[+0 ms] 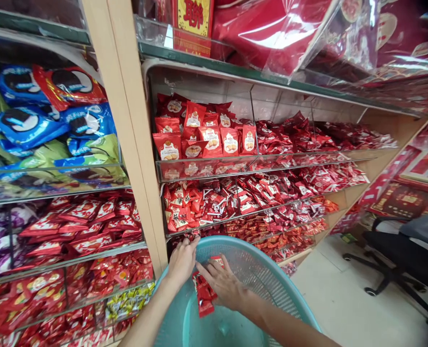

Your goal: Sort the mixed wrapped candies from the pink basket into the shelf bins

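My left hand [182, 259] is at the front edge of a low shelf bin, beside the rim of a turquoise plastic basket [305, 301]. Its fingers are bent close together next to dark red packets, and whatever they grip is hidden. Over the basket, my right hand [225, 284] is closed on a few small red snack packets [203, 295], which hang below its palm and fingers. Just above my left hand, orange-red packets [181, 207] fill a shelf compartment.
Clear-fronted shelves hold red cookie packets [211, 140], blue snack packets [26, 126] and yellow sweets [129, 302]. A wooden upright [129, 111] divides the two shelf units. At right, a black office chair [397, 260] stands on the tiled floor [329, 289].
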